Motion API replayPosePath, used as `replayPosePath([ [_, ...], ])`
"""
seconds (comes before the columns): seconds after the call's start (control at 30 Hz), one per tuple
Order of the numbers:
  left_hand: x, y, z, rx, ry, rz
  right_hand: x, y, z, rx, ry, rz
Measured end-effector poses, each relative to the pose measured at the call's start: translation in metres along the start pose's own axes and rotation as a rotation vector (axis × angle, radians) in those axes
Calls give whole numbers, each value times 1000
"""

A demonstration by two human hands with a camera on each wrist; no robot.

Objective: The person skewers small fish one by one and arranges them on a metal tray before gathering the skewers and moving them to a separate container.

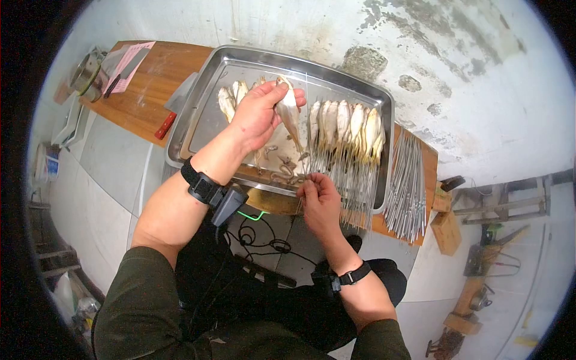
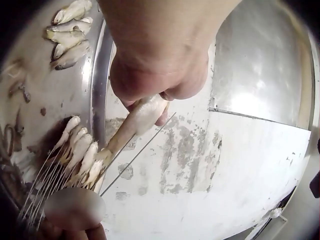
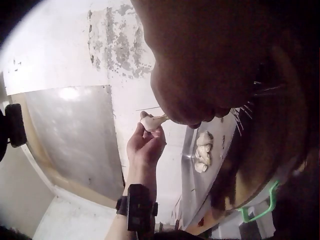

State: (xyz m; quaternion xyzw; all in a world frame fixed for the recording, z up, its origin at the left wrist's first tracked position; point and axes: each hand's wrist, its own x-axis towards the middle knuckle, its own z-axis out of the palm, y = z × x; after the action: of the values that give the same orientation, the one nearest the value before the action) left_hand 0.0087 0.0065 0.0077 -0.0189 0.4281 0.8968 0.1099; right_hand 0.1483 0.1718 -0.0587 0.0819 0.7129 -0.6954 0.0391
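Observation:
My left hand (image 1: 259, 114) grips a small pale fish (image 1: 288, 114) near its head, its tail pointing down toward my right hand (image 1: 321, 204). That hand pinches thin metal skewers low over the tray's near edge. In the left wrist view, one rod (image 2: 135, 161) stands apart beside the fish (image 2: 147, 116), while another meets its body; how deep it goes is hidden. A row of skewered fish (image 1: 343, 120) lies to the right in the metal tray (image 1: 198, 114). Several loose fish (image 1: 225, 103) lie at the left, partly behind my left hand.
Bare metal skewers (image 1: 405, 186) lie right of the tray. Brown scraps (image 1: 285, 171) sit inside it near the front. A red-handled knife (image 1: 165, 126), a darker knife (image 1: 123, 75) and a metal container (image 1: 90, 75) are at the left. A stained wall (image 1: 336, 30) rises behind.

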Motion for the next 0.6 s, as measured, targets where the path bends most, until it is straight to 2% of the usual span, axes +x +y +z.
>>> replayPosePath([
  [0.37,-2,-9,2,41,-4,-20,2,-9,4,61,30,1],
  [0.43,0,-14,-2,184,130,-23,5,-9,2,12,72,-27],
  [0.47,-4,-15,1,186,125,-21,6,-8,2,14,76,-31],
  [0.53,-15,-19,8,241,248,-36,8,-7,1,10,111,-78],
  [0.6,-23,-23,11,229,233,-33,9,-7,2,-36,120,-97],
])
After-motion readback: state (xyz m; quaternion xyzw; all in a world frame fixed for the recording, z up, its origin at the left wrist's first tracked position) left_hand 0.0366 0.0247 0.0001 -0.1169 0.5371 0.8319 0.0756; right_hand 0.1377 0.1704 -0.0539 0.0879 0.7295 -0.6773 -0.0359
